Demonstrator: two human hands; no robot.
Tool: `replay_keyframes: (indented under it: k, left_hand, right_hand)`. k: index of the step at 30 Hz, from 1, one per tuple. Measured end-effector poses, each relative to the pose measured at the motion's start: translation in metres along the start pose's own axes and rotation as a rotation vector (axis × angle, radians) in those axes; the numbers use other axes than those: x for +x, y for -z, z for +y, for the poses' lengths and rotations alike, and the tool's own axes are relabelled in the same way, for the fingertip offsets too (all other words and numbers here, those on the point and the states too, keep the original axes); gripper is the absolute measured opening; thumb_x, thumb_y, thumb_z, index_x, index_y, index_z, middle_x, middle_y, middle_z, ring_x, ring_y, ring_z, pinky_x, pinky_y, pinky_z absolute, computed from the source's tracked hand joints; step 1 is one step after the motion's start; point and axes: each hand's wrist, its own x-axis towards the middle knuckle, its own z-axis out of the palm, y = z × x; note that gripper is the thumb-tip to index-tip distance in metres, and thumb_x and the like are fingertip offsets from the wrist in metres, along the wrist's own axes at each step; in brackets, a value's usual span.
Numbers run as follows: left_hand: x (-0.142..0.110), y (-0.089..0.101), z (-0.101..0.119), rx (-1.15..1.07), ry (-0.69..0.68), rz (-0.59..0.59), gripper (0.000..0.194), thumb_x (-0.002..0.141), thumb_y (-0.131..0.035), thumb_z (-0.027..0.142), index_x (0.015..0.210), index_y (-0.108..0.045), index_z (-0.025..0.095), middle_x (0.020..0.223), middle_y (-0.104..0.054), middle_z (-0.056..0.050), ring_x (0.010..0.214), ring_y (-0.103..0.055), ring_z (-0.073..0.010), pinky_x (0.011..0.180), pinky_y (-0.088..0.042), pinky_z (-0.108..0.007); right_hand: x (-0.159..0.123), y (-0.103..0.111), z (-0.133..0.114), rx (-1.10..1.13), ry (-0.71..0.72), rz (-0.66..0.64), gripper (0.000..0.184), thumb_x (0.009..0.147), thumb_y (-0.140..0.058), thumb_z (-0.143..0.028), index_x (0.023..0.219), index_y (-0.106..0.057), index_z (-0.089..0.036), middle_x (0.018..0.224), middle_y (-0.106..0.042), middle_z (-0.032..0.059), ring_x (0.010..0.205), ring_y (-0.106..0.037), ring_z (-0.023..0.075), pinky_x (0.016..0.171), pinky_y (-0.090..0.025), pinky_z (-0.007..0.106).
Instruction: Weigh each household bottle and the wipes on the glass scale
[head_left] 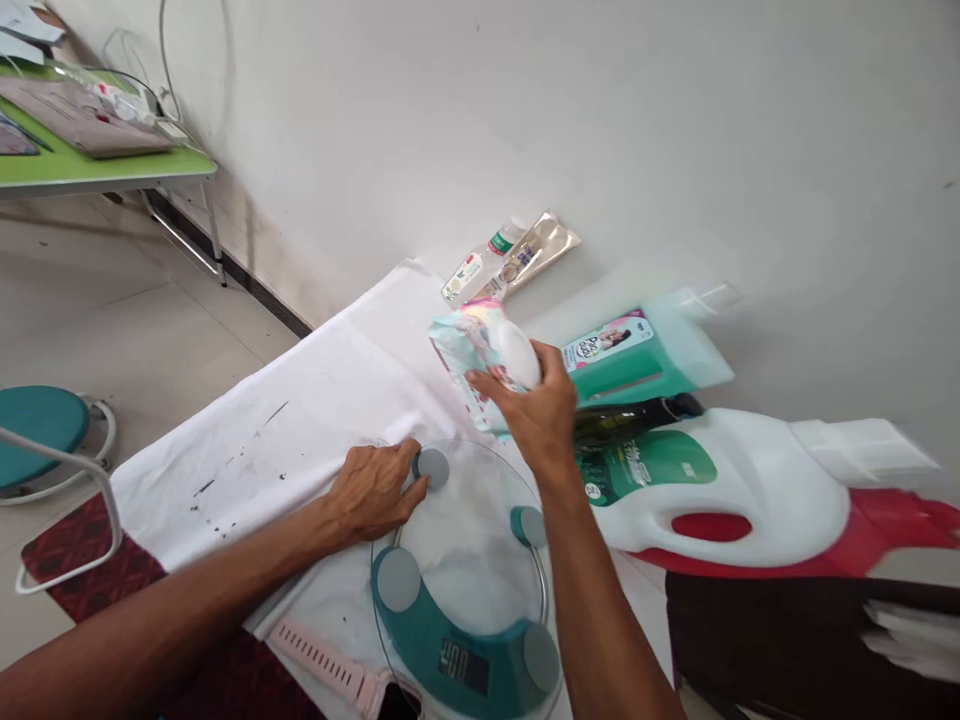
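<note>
A round glass bathroom scale (465, 540) with teal plastic parts, grey round pads and a small digital display lies on the white cloth. At its upper left edge my left hand (382, 485) has its fingers curled, thumb and index finger on the rim by one grey pad. My right hand (536, 410) grips a soft pack of wet wipes (480, 355), light blue and pink with a white lid, held above the scale's far edge. The pack is slightly blurred. Just behind it lie a small clear bottle (480, 265) and a flat beige-gold packet (536, 255).
On the right lie a green liquid bottle (637, 350), a dark bottle (637, 415), a large white jug (742, 480) and something red (892, 520). A pink watch strap (322, 655) is near the front. A teal stool (41, 435) and green table (150, 165) stand left.
</note>
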Motion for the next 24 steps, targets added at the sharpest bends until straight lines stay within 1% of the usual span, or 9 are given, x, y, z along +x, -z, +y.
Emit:
replay_keyframes:
  k: [3,6,11,13,16,17,19,21,24]
  left_hand:
    - [0.001,-0.002,-0.001,0.010,0.005,0.020,0.037,0.105,-0.043,0.045,0.129,-0.057,0.020,0.107,-0.079,-0.011,0.099,-0.075,-0.0351,0.081,-0.049,-0.044]
    - [0.002,-0.002,0.000,0.026,0.014,0.041,0.040,0.105,-0.041,0.047,0.129,-0.058,0.020,0.107,-0.079,-0.010,0.100,-0.075,-0.0353,0.080,-0.048,-0.044]
    - [0.003,0.001,0.003,0.057,0.046,0.054,0.046,0.103,-0.042,0.050,0.134,-0.058,0.019,0.095,-0.079,-0.009,0.099,-0.075,-0.0337,0.080,-0.045,-0.041]
    - [0.002,0.003,0.003,0.060,0.054,0.059,0.048,0.102,-0.043,0.050,0.135,-0.059,0.019,0.091,-0.078,-0.007,0.097,-0.074,-0.0323,0.079,-0.045,-0.040]
    - [0.002,0.004,0.002,0.060,0.054,0.078,0.050,0.100,-0.043,0.051,0.135,-0.061,0.020,0.088,-0.076,-0.005,0.093,-0.074,-0.0307,0.079,-0.045,-0.039]
    - [0.003,0.004,0.001,0.059,0.053,0.085,0.050,0.100,-0.044,0.052,0.135,-0.061,0.021,0.087,-0.076,-0.005,0.092,-0.073,-0.0303,0.079,-0.045,-0.039]
    - [0.004,0.003,0.000,0.057,0.055,0.098,0.051,0.099,-0.044,0.054,0.135,-0.062,0.022,0.086,-0.075,-0.004,0.091,-0.073,-0.0296,0.079,-0.045,-0.038]
    - [0.005,0.003,0.000,0.062,0.060,0.106,0.052,0.098,-0.045,0.055,0.135,-0.062,0.023,0.086,-0.075,-0.004,0.091,-0.072,-0.0293,0.079,-0.045,-0.038]
    - [0.006,0.003,0.001,0.073,0.068,0.107,0.052,0.097,-0.046,0.055,0.134,-0.063,0.022,0.086,-0.075,-0.004,0.090,-0.071,-0.0287,0.080,-0.046,-0.039]
  right_hand:
    - [-0.056,0.066,0.006,-0.117,0.014,0.022,0.080,0.056,-0.090,-0.065,0.121,-0.067,-0.024,0.120,-0.073,0.0084,0.111,-0.067,0.0334,0.092,-0.055,0.046]
    - [-0.119,0.104,0.016,-0.207,-0.036,-0.037,0.079,0.062,-0.088,-0.068,0.125,-0.066,-0.025,0.119,-0.074,0.0079,0.106,-0.070,0.0328,0.087,-0.058,0.045]
    - [-0.192,0.099,0.036,-0.259,-0.028,-0.104,0.072,0.075,-0.086,-0.056,0.134,-0.061,-0.022,0.126,-0.073,0.0118,0.112,-0.071,0.0335,0.092,-0.061,0.049]
    - [-0.203,0.094,0.038,-0.238,-0.003,-0.096,0.075,0.080,-0.083,-0.055,0.141,-0.056,-0.022,0.133,-0.070,0.0145,0.121,-0.068,0.0342,0.099,-0.058,0.052]
    - [-0.211,0.103,0.038,-0.159,-0.011,-0.040,0.095,0.077,-0.083,-0.065,0.154,-0.046,-0.024,0.149,-0.060,0.0161,0.138,-0.056,0.0368,0.110,-0.051,0.058]
    - [-0.214,0.109,0.040,-0.106,-0.031,-0.004,0.097,0.077,-0.081,-0.069,0.156,-0.044,-0.025,0.153,-0.056,0.0157,0.142,-0.053,0.0373,0.113,-0.048,0.060]
    - [-0.226,0.121,0.050,0.024,-0.115,0.118,0.082,0.086,-0.070,-0.071,0.151,-0.051,-0.025,0.151,-0.059,0.0147,0.142,-0.054,0.0366,0.115,-0.045,0.061]
    - [-0.244,0.127,0.066,0.138,-0.266,0.289,0.060,0.097,-0.057,-0.066,0.136,-0.063,-0.021,0.133,-0.069,0.0147,0.128,-0.064,0.0341,0.109,-0.049,0.059]
    - [-0.277,0.121,0.095,0.215,-0.512,0.497,0.053,0.100,-0.053,-0.063,0.115,-0.070,-0.015,0.113,-0.074,0.0144,0.109,-0.072,0.0306,0.095,-0.057,0.053]
